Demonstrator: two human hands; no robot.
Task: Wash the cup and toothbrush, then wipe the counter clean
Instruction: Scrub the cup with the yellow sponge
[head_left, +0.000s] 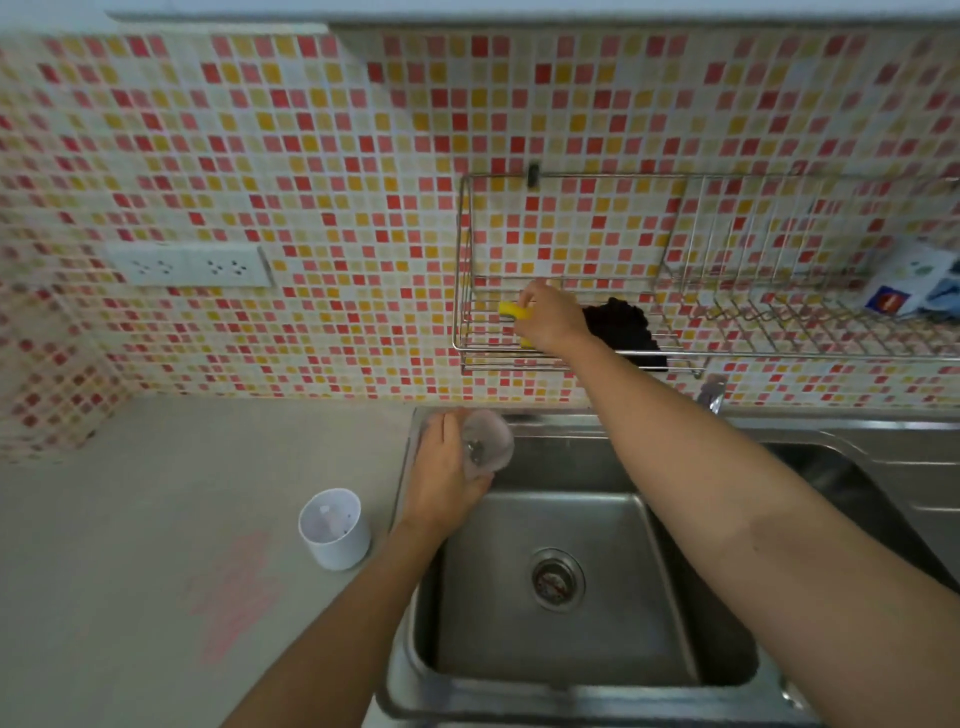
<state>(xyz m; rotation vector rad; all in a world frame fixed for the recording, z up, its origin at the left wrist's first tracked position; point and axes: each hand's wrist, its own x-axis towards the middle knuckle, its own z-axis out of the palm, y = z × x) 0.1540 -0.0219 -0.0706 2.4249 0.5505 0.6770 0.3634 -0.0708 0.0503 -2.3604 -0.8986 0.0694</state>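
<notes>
- Sink (623, 623) of steel sat set into the bench (130, 519), right of centre, with its round drain (557, 579) in the basin floor.
- The left hand (441, 478) was over the far left corner of the sink, fingers curled round a clear cup (491, 441), which lay tilted with its mouth turned toward the camera.
- The clear cup was a little blurred; a small dark mark showed inside it, too unclear to name.
- The right hand (550, 317) reached far across the sink into the left end of a wire rack (779, 355) fixed to the tiled wall (311, 156).
- Its fingers pinched a yellow sponge (514, 310), which stood on the rack floor.
- A dark crumpled cloth (621, 327) lay in the rack just right of that hand, with one part hanging over the front rail.
- A white cup (335, 527) stood upright on the bench, just left of the sink and near the left forearm.
- A faint pink stain (234, 597) spread on the bench, nearer than the white cup and to its left.
- A double socket (189, 265) sat on the wall at far left.
- A tap (711, 395) showed behind the sink, partly hidden by the right arm.
- A white and blue packet (914, 286) rested at the rack's far right end.
</notes>
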